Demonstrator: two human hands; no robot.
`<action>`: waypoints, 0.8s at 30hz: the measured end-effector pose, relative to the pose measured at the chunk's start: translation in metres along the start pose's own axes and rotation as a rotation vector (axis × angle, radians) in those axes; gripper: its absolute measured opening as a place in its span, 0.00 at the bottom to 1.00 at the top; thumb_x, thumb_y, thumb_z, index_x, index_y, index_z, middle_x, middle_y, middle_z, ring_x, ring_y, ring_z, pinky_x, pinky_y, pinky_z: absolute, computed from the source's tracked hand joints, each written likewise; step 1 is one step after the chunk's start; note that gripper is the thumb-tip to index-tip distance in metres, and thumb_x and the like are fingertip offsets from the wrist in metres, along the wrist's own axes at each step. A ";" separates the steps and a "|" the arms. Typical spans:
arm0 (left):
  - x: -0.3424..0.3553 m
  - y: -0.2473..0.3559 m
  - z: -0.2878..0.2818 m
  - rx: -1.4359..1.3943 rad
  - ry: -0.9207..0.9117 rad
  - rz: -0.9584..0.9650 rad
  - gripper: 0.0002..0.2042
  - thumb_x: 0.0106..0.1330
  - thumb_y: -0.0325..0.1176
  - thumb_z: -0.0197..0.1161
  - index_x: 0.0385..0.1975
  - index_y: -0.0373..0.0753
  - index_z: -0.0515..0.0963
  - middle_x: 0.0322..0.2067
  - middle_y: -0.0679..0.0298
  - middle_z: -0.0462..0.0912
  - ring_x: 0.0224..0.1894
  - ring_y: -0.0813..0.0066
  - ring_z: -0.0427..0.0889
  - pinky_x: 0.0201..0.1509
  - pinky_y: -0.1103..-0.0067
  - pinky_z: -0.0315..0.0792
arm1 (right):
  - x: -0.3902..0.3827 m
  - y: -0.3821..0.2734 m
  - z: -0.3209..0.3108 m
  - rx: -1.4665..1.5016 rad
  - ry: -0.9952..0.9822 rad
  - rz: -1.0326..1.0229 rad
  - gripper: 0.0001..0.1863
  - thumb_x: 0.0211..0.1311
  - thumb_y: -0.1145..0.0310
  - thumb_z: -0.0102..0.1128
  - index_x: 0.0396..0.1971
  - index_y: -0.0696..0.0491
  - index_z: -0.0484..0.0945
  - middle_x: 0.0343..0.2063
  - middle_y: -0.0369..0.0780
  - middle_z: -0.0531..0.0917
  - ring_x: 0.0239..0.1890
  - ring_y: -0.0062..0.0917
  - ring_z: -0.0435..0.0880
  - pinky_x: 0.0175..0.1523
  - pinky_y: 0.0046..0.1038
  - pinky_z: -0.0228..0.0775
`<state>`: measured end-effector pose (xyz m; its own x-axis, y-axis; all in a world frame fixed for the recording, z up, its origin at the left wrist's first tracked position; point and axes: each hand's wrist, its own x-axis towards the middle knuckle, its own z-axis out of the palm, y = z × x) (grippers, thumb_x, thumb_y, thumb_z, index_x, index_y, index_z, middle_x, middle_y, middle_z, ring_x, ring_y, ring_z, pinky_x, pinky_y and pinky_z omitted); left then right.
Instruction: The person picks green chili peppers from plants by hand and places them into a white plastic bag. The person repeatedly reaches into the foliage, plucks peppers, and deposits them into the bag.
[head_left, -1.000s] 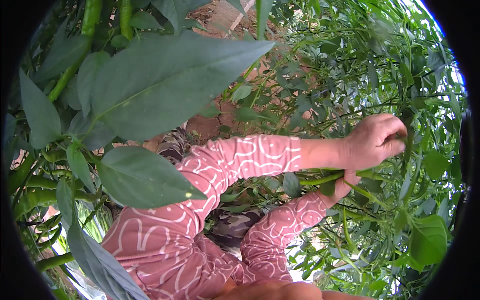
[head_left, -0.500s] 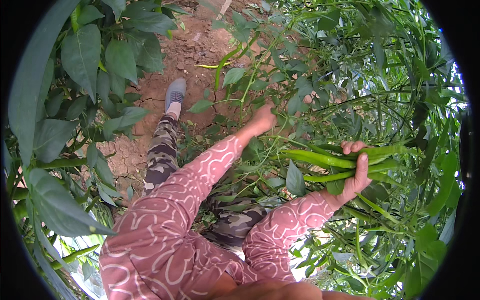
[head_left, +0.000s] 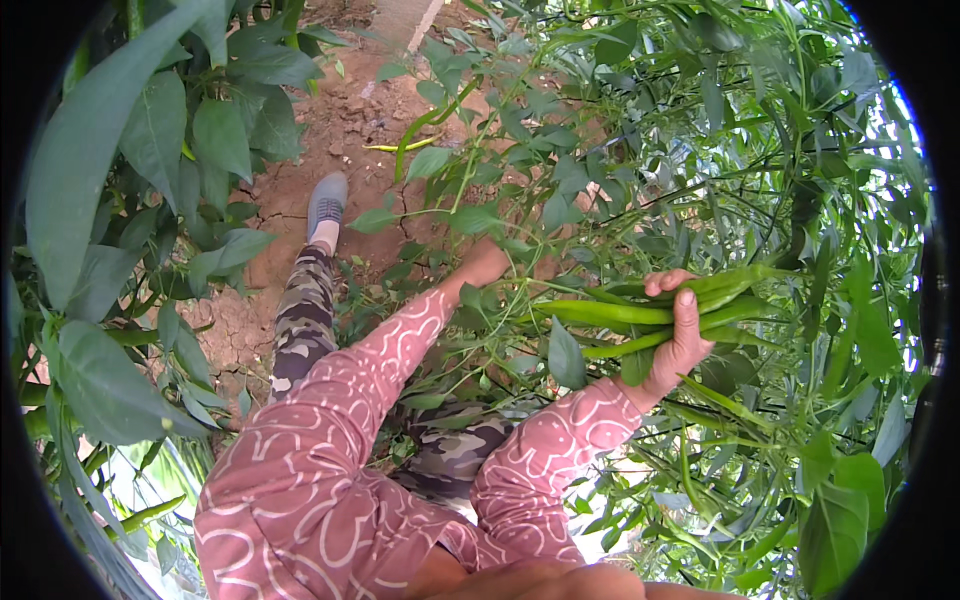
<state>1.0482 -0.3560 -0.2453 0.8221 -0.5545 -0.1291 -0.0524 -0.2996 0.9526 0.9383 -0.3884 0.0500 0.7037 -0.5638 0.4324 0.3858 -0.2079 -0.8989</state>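
A bunch of long green chili peppers (head_left: pixel 610 314) lies across my right hand (head_left: pixel 684 340), its fingers and thumb wrapped round the middle of the bunch. The peppers point both left and right out of the grip. My left hand (head_left: pixel 486 262) reaches in among the stems and leaves of a pepper plant (head_left: pixel 478 218). Leaves cover its fingers, so what they touch is hidden. Beyond that hand, a curved green pepper (head_left: pixel 414 138) hangs from a branch.
Dense pepper plants (head_left: pixel 690 170) fill the right side, and large-leaved ones (head_left: pixel 110 385) stand close on the left. Between them runs cracked reddish soil (head_left: pixel 280 205), where my shoe (head_left: pixel 327 200) rests. A yellowish pepper (head_left: pixel 392 148) lies on the ground farther off.
The whole view has shifted, so both hands appear farther left. My right hand keeps its grip on the peppers, and my left hand stays among the leaves, slightly lower in the picture.
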 end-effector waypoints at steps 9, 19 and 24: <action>0.075 0.048 -0.040 0.128 0.236 0.525 0.13 0.61 0.35 0.55 0.42 0.33 0.72 0.33 0.47 0.77 0.36 0.49 0.76 0.39 0.62 0.69 | -0.001 0.000 0.000 0.034 0.027 -0.014 0.13 0.57 0.73 0.58 0.40 0.62 0.69 0.27 0.44 0.76 0.29 0.29 0.75 0.40 0.34 0.70; 0.052 0.050 -0.019 -0.173 -0.052 0.179 0.15 0.65 0.43 0.53 0.41 0.36 0.75 0.30 0.59 0.81 0.28 0.65 0.79 0.31 0.71 0.70 | -0.006 -0.001 -0.003 0.015 0.034 -0.020 0.09 0.60 0.72 0.54 0.36 0.61 0.68 0.28 0.44 0.73 0.31 0.28 0.71 0.41 0.33 0.67; 0.062 0.107 -0.002 -0.423 -0.628 -0.008 0.17 0.67 0.45 0.52 0.44 0.39 0.75 0.28 0.67 0.79 0.25 0.81 0.75 0.26 0.81 0.69 | -0.005 -0.003 -0.005 0.040 0.028 -0.026 0.13 0.57 0.74 0.57 0.41 0.62 0.68 0.27 0.43 0.75 0.29 0.29 0.74 0.38 0.33 0.69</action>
<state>1.0948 -0.4206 -0.1503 0.3378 -0.9295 -0.1482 0.2781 -0.0519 0.9592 0.9308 -0.3890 0.0500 0.6766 -0.5809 0.4525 0.4271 -0.1910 -0.8838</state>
